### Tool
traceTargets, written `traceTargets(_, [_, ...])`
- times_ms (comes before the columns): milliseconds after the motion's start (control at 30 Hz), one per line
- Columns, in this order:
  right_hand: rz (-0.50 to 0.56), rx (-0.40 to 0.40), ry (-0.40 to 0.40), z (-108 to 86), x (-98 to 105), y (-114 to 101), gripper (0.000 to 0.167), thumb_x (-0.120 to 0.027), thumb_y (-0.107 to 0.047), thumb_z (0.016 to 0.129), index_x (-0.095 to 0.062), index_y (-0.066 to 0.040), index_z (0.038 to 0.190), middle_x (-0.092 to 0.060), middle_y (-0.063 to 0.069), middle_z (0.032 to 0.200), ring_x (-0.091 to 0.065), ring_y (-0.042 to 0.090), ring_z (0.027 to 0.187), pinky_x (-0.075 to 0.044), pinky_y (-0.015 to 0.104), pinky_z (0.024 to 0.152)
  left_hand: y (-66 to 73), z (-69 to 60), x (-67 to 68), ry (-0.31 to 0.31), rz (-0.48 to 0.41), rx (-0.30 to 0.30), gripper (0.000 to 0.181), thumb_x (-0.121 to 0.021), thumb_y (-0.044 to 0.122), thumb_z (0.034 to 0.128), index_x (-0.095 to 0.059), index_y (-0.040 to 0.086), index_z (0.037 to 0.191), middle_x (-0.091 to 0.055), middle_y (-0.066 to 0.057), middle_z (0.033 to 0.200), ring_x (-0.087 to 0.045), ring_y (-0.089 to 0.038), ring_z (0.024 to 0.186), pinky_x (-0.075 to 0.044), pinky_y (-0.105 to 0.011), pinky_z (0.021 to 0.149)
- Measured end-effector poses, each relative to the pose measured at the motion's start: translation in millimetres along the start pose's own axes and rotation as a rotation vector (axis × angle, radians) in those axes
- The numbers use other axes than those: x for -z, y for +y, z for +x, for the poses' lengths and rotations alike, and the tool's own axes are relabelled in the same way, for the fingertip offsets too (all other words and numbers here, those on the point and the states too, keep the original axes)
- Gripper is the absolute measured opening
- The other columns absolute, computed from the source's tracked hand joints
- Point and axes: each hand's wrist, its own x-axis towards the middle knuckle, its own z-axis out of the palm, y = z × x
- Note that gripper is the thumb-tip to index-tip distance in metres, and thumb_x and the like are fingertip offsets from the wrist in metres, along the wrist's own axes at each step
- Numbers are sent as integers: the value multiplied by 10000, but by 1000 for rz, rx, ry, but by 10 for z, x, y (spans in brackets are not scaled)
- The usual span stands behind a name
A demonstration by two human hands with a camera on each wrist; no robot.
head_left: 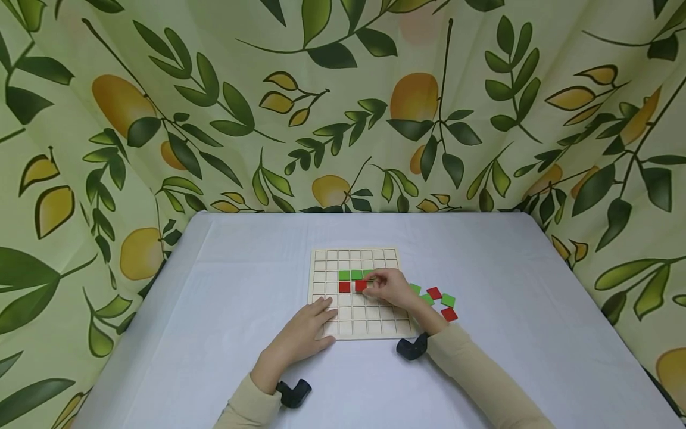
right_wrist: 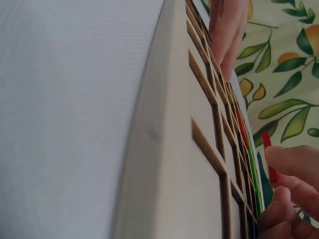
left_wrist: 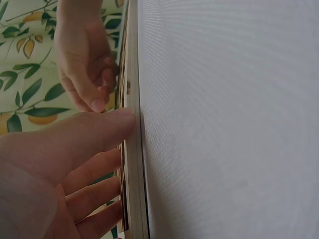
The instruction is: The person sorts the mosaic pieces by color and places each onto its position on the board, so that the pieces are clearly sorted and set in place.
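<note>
A wooden grid board [head_left: 352, 328] lies on the table with square recesses across it. Green square tiles [head_left: 345, 275] fill part of one row, and a red tile [head_left: 344, 287] sits in the row just below them. My right hand [head_left: 393, 289] pinches another red tile [head_left: 361, 285] between thumb and fingertips; in the right wrist view this red tile [right_wrist: 269, 157] is tilted on edge above the board. My left hand [head_left: 302, 330] rests with spread fingers on the board's near left corner; its thumb [left_wrist: 107, 127] touches the board's edge in the left wrist view.
Loose green tiles [head_left: 448, 300] and red tiles [head_left: 449, 314] lie on the table to the right of the board, partly behind my right wrist. A white cloth covers the table [head_left: 241, 268]. A leaf-patterned curtain [head_left: 343, 119] hangs behind and at both sides.
</note>
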Motion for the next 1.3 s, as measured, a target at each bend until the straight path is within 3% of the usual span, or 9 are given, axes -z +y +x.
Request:
traceTargets(167, [-41,24,6,26,-33,-20,260,-753,-74,792,-688,36,1019,-517,-8,632,-418,73,569,-333,153,486,-10,4,-12,6,9,-4,534,-705,261,849,-574,48,1321,-477,-152,1481,-424,-365,1399,-403,-509,1125])
traceTargets(833, [-144,-26,43,88,-100,-23,246,-776,-111,784,-711,-27,1006,-518,-11,627,-415,74,562,-327,163,500,1,10,-4,3,21,-6,530,-707,250,848,-574,47,1319,-480,-153,1477,-426,-363,1397,-406,-508,1120])
traceTargets(1300, [-133,-28,35,74,-97,-49,247,-773,-106,784,-711,-20,1007,-521,-5,629,-423,90,567,-333,171,507,1,13,-1,0,12,-6,526,-703,236,850,-572,36,1319,-477,-163,1478,-419,-371,1401,-395,-515,1130])
